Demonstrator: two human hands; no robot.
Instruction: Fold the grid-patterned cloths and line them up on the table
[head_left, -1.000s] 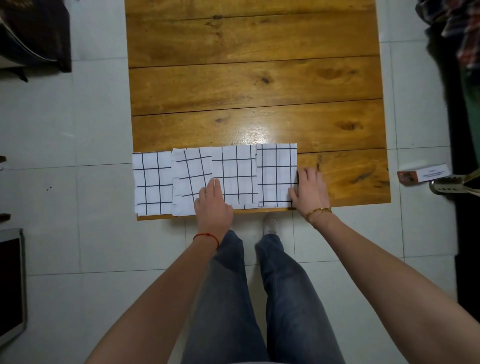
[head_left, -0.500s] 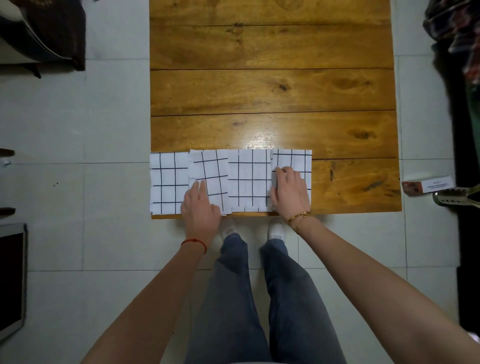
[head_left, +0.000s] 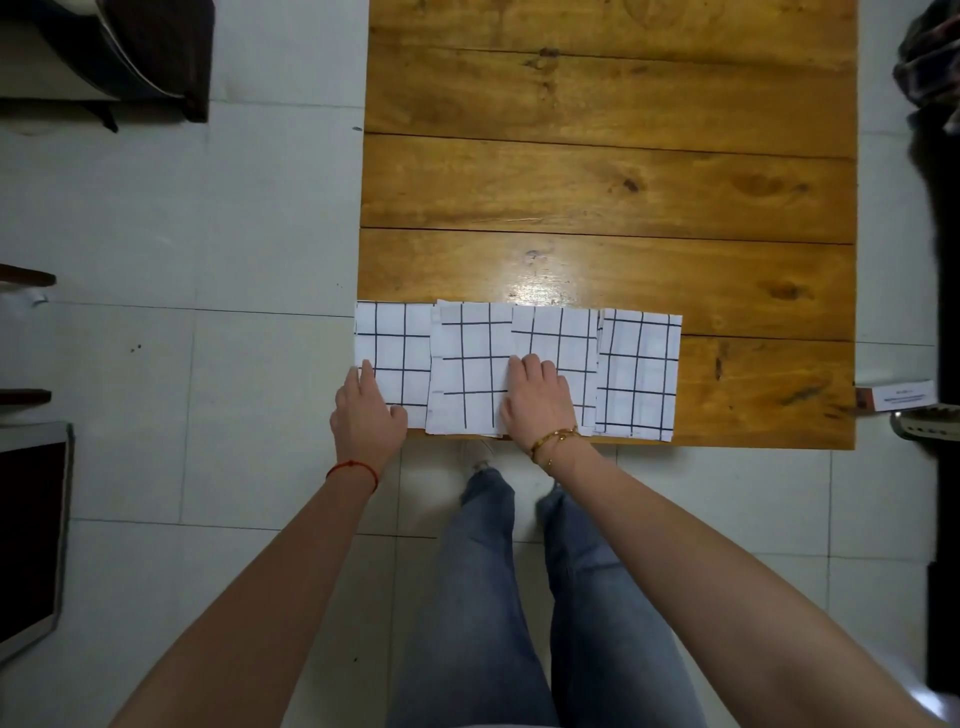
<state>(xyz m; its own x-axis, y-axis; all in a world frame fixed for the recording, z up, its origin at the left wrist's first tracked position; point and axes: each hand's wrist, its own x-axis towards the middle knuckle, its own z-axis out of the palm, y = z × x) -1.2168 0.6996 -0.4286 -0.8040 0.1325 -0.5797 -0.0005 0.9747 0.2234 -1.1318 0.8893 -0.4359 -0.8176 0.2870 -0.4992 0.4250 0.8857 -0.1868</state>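
Several folded white cloths with a dark grid lie side by side along the near edge of the wooden table (head_left: 623, 187). The leftmost cloth (head_left: 397, 353) sits at the table's left corner. The second cloth (head_left: 467, 364) overlaps it slightly. A third cloth (head_left: 566, 338) and the rightmost cloth (head_left: 639, 374) follow. My left hand (head_left: 366, 410) rests flat at the leftmost cloth's near left corner. My right hand (head_left: 537, 402) presses flat where the second and third cloths meet. Neither hand grips anything.
The table stands on a pale tiled floor. A small box (head_left: 901, 397) and a shoe (head_left: 924, 423) lie off the table's right near corner. Dark furniture (head_left: 150, 52) sits at far left. My legs in jeans (head_left: 519, 597) stand at the table's near edge.
Both hands have slid left along the row: the left from the second cloth to the leftmost one, the right from the rightmost cloth to the second and third.
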